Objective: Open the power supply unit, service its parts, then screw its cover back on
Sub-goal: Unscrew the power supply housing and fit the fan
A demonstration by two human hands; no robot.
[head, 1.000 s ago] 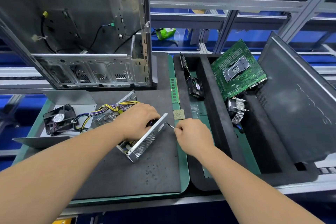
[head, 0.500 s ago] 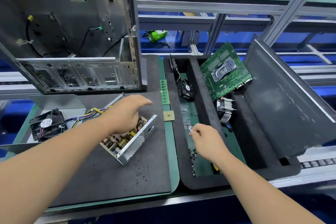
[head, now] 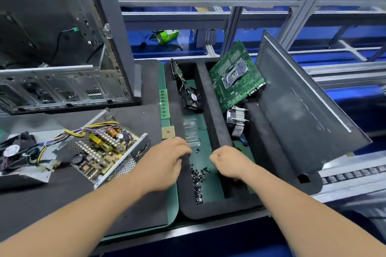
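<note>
Both hands over the foam tray's screw slot.

The open PSU lies on the mat left of the tray. Left hand, fingers loosely curled, reaches its near-left wall; right hand is fisted above the screws, contents unclear.

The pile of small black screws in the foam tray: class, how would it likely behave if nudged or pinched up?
The screws would probably scatter, since they lie loose. Each looks tiny, so probably light and fiddly to pinch. The foam tray walls should contain strays.
</note>
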